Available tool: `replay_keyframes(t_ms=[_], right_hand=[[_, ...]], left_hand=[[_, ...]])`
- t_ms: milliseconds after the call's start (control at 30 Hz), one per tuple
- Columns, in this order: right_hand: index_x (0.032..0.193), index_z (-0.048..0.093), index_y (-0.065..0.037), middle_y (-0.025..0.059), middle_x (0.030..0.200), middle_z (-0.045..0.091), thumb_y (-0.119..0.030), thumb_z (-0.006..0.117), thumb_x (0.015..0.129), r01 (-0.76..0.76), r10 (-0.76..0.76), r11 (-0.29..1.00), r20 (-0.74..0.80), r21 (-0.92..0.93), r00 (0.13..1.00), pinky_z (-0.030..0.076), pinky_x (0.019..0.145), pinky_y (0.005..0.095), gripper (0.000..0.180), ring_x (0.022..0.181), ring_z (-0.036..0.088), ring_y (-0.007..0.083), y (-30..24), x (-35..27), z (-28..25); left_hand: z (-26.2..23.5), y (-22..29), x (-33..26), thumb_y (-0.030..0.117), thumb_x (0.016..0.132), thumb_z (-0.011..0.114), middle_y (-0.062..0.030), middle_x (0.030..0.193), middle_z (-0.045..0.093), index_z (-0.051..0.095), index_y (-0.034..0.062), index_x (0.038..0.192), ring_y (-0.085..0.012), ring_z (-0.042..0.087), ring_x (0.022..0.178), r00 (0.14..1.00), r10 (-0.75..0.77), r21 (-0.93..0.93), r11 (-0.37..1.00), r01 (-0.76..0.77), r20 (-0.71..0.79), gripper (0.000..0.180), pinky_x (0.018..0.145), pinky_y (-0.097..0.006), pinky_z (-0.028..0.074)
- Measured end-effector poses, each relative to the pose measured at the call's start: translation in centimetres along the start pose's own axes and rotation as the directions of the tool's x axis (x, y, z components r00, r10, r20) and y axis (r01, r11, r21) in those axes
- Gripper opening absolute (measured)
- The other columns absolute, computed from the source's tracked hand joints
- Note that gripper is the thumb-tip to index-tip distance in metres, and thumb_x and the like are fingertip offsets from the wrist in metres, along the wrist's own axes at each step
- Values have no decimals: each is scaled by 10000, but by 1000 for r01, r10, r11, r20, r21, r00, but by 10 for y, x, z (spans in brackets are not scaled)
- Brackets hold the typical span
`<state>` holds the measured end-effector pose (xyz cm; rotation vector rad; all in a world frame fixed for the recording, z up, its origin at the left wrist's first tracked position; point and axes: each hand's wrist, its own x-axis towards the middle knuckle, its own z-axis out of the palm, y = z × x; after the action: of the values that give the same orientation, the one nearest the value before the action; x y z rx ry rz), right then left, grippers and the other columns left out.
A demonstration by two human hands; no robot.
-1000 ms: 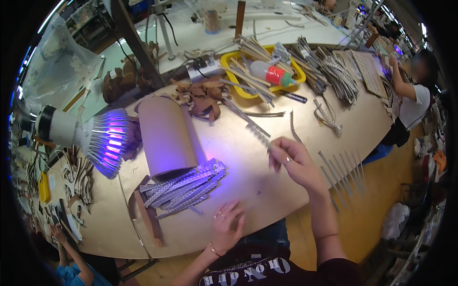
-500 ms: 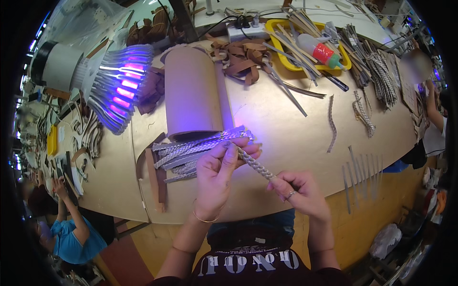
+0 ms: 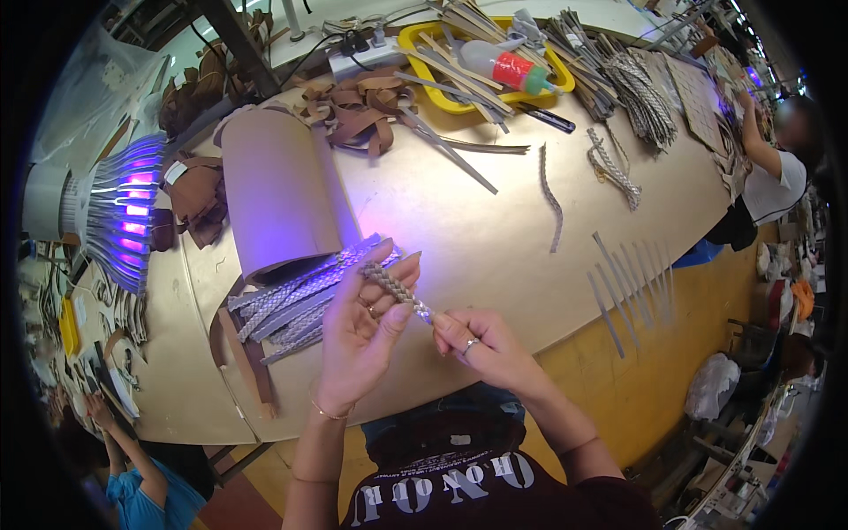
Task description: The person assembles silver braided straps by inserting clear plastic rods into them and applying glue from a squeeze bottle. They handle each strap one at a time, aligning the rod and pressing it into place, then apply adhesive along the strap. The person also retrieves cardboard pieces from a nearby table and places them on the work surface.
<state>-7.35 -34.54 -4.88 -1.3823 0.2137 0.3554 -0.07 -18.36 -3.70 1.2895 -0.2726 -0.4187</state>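
L hand: our left hand (image 3: 358, 340) has its fingers spread & only lightly curled; the short grey braid (image 3: 389, 283) lies across them, thumb alongside. Can't tell how hard that thumb presses.
R hand: our right hand (image 3: 486, 343) has thumb & forefinger pinched on the braid's nearer end, other fingers tucked in.
Braid pos.: held up btwn both hands over the near part of the table (image 3: 495, 256), slanting from L fingers down to R pinch.
Grip: prob. best w/ the R pinch firm & right at the end, so strands don't work loose; L touch light, so we don't squash the weave.
Tension: gentle pull only; we want it straight, no twist btwn hands.
Weave check: worth angling it to the light so gaps or lifted strands show.
Braided pile (image 3: 305, 309): just beyond our L hand, by the near end of the brown tube (image 3: 278, 194); can't tell if we touch it. Keep knuckles clear, else we may snag ends.
Lamp (image 3: 124, 216): lit purple, off L; tint reaches the tube & pile, so judge colour w/ care.
R side: lone braid (image 3: 549, 199) & thin strips (image 3: 606, 315) lie apart from our hands; sleeve & forearm best kept off them.
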Motion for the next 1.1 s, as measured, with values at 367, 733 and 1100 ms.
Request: replay_keyframes(t_ms=[367,733,1100], right_hand=[[797,607,-48,17,615,493,-242,541,1013,206,-462,623,-142,-755,876,367,548,295,298,556,449,126,-6,-3,24],[862,657,-53,140,603,567,-202,591,944,30,-183,833,-224,-553,957,406,502,385,183,544,576,329,-6,-6,-3],[895,673,-99,99,720,640,-185,620,933,466,-425,633,226,-618,876,455,614,388,108,642,621,299,-11,-32,24]], left_hand=[[16,-16,-13,5,990,521,-169,1230,646,590,-17,1272,-253,626,1150,983,178,604,780,-162,35,291,961,-356,527],[15,-4,-24,-59,866,598,-172,1149,680,635,-5,1181,-289,668,1070,904,326,656,624,-425,275,322,938,-354,537],[-14,-7,-12,-84,906,601,-158,1035,708,657,-60,1068,-228,703,930,795,595,764,567,-309,-120,173,847,-344,580]])
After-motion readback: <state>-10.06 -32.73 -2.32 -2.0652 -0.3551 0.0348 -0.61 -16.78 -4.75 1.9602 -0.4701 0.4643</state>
